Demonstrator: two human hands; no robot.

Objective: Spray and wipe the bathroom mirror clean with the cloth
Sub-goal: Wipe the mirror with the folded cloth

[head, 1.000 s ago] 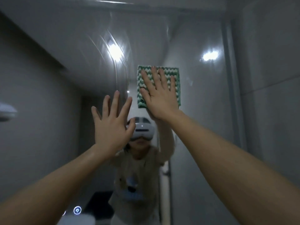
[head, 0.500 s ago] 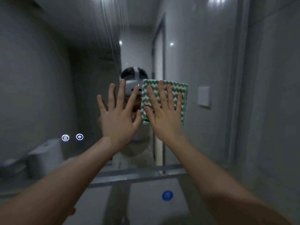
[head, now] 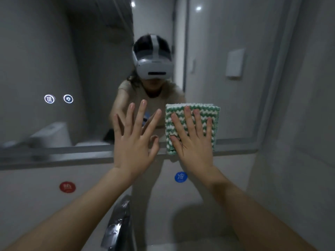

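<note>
Cloth [head: 193,126] slid down; faucet [head: 119,227] sits below.

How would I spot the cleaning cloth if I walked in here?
Find the wall mirror and follow its bottom edge rightward. There the right hand presses the cloth flat with straight fingers. It alone is patterned, green-and-white zigzag; the left hand beside it is bare.

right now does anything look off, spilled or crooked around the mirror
Nothing stands out. The folded green-and-white knitted cloth lies flat under the right hand at the wall mirror's lower edge; the left hand is spread open beside it, holding nothing.
</note>
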